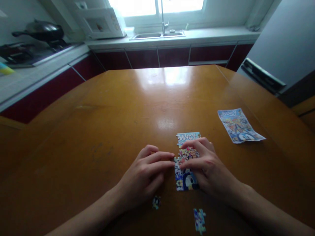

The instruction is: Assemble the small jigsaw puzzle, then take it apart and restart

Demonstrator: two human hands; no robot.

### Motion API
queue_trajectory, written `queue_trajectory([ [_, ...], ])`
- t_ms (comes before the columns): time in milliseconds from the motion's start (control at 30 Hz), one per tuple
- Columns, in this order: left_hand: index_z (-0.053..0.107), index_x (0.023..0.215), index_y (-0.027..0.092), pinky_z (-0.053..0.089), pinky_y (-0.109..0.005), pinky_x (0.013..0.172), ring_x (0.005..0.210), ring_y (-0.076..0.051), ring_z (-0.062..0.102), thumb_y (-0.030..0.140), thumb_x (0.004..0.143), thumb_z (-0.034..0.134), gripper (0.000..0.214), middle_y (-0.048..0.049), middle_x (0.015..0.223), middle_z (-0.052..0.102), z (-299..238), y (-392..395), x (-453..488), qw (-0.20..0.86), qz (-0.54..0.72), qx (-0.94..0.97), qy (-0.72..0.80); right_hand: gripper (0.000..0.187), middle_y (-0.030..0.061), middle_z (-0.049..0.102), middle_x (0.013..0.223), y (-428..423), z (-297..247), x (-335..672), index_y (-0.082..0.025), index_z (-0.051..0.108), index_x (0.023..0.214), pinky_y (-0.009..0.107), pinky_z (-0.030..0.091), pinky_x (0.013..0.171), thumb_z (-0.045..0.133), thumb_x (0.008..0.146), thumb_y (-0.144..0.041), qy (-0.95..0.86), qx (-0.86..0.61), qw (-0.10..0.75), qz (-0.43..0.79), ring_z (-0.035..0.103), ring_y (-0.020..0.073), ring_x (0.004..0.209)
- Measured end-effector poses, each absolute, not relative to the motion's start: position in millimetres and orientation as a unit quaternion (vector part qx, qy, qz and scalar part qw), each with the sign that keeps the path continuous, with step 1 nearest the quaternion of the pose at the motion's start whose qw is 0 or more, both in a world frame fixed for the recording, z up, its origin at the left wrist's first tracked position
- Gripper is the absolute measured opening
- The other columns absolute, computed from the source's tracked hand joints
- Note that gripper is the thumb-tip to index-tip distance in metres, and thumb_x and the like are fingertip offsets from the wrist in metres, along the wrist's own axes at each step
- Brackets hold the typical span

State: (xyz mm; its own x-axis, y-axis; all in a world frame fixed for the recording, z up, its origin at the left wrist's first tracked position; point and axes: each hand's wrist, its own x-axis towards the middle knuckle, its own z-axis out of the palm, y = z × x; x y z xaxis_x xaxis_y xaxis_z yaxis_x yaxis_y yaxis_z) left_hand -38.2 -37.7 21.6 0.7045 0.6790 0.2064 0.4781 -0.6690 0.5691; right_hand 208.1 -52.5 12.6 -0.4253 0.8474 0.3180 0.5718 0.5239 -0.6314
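Observation:
A small, colourful jigsaw puzzle [186, 157] lies partly joined on the brown wooden table [123, 108]. My left hand [145, 172] rests at its left edge, fingers stretched flat and pressing a piece into the side. My right hand [208, 167] lies over the puzzle's right half, fingers curled down on it. Two loose pieces lie nearer to me: a dark one [156, 202] below my left hand and a blue one [199, 221] below my right.
A printed picture sheet [239, 126] lies on the table to the right of the puzzle. Behind the table runs a kitchen counter with a sink [157, 34], a microwave [100, 23] and a wok [43, 31] on the stove at left.

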Motion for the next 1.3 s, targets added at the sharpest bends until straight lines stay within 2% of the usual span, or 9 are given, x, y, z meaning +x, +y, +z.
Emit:
queue_trajectory([
  [300,0.069,0.119,0.028,0.045,-0.045,0.095,0.105,-0.023,0.053,0.003,0.082,0.050,0.048,-0.0034,0.128,0.066,24.1,-37.0,-37.3,0.270,0.213,0.887,0.308,0.033,0.0041,0.061,0.120,-52.3,11.6,207.5,-0.034,0.078,0.085,0.051,0.040,0.091,0.060,0.083,-0.007,-0.828,-0.441,0.290,0.192,0.046,0.0298,0.113],
  [500,0.069,0.119,0.028,0.048,-0.042,0.092,0.105,-0.022,0.053,0.004,0.083,0.053,0.046,-0.0039,0.126,0.066,23.6,-37.1,-36.2,0.295,0.231,0.876,0.303,0.032,0.0055,0.060,0.122,-53.0,11.6,208.8,-0.034,0.078,0.085,0.053,0.039,0.091,0.059,0.085,-0.008,-0.831,-0.440,0.286,0.184,0.045,0.0314,0.114],
  [733,0.066,0.126,0.029,0.045,-0.044,0.103,0.111,-0.023,0.054,0.006,0.083,0.055,0.050,-0.0039,0.128,0.064,27.3,-40.0,-34.4,0.282,0.205,0.889,0.298,0.033,0.0057,0.060,0.121,-52.8,10.1,210.9,-0.035,0.079,0.085,0.054,0.039,0.090,0.057,0.086,-0.010,-0.841,-0.430,0.284,0.164,0.046,0.0321,0.114],
  [967,0.066,0.125,0.028,0.044,-0.045,0.105,0.112,-0.023,0.054,0.007,0.082,0.056,0.049,-0.0041,0.124,0.065,29.2,-40.8,-34.3,0.274,0.205,0.896,0.284,0.033,0.0064,0.061,0.120,-51.8,9.0,212.1,-0.035,0.079,0.083,0.055,0.040,0.089,0.055,0.087,-0.013,-0.845,-0.426,0.284,0.152,0.048,0.0326,0.112],
  [1133,0.069,0.120,0.026,0.047,-0.044,0.101,0.111,-0.023,0.055,0.007,0.085,0.055,0.043,-0.0059,0.118,0.067,25.7,-39.4,-34.2,0.304,0.237,0.874,0.296,0.031,0.0054,0.061,0.122,-51.5,6.9,213.7,-0.036,0.079,0.085,0.055,0.041,0.090,0.058,0.086,-0.013,-0.849,-0.426,0.275,0.151,0.047,0.0325,0.114],
  [1300,0.074,0.107,0.022,0.050,-0.042,0.096,0.106,-0.022,0.056,0.008,0.088,0.053,0.032,-0.0072,0.108,0.069,18.5,-38.0,-32.1,0.297,0.283,0.836,0.365,0.033,0.0057,0.061,0.120,-52.4,7.9,212.7,-0.035,0.079,0.083,0.056,0.041,0.091,0.057,0.086,-0.012,-0.843,-0.430,0.283,0.157,0.048,0.0318,0.114],
])
